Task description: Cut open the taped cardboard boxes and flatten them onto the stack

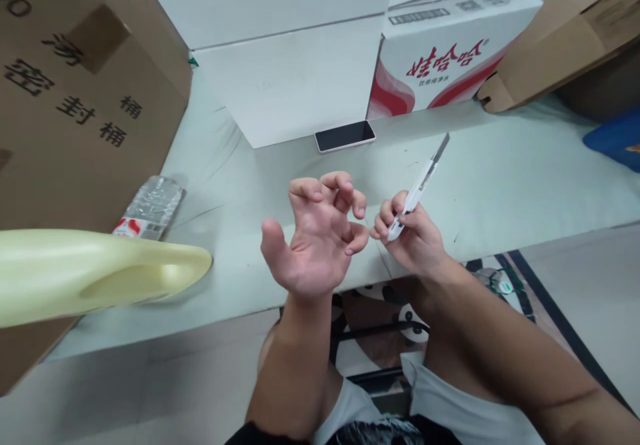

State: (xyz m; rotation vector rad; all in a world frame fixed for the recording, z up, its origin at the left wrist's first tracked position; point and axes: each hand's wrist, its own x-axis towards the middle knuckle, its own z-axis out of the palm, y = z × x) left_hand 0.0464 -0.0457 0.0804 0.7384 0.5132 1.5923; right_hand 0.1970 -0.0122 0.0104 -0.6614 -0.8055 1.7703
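My left hand is raised palm up over the table's front edge, its fingers spread and loosely curled, holding nothing. Close beside it on the right, my right hand is closed around the white handle of a utility knife. The knife's grey blade is out and points up and away to the right. Beyond my hands a smartphone with a dark screen lies on the pale green table, against a white box.
A large cardboard carton stands at left, with a crumpled plastic bottle by it. A pale yellow curved object juts in from the left. A white-and-red box, an open cardboard box and a blue object are at the back right.
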